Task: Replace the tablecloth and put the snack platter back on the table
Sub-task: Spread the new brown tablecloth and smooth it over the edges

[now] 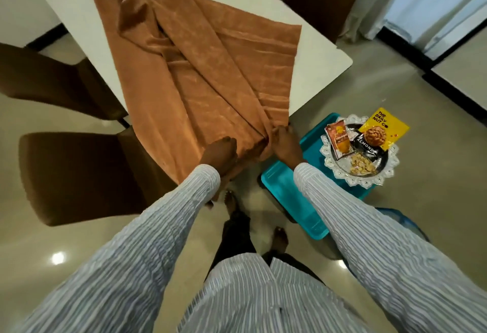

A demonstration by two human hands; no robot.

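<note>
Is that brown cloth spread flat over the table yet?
No. The brown cloth lies bunched in long folds, leaving white table bare either side.

1. A brown tablecloth (189,69) lies bunched in folds across the white desk (79,13).
2. Both hands, left (220,154) and right (286,145), grip its near edge.
3. The snack platter (361,153) rests on a teal tray (284,193) off the desk, at right.
4. Brown chairs (73,177) stand left.

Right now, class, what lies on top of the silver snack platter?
On the snack platter: a yellow nut packet, a black almond packet, an orange packet and loose nuts. The packets hide whatever lies beneath them.
</note>
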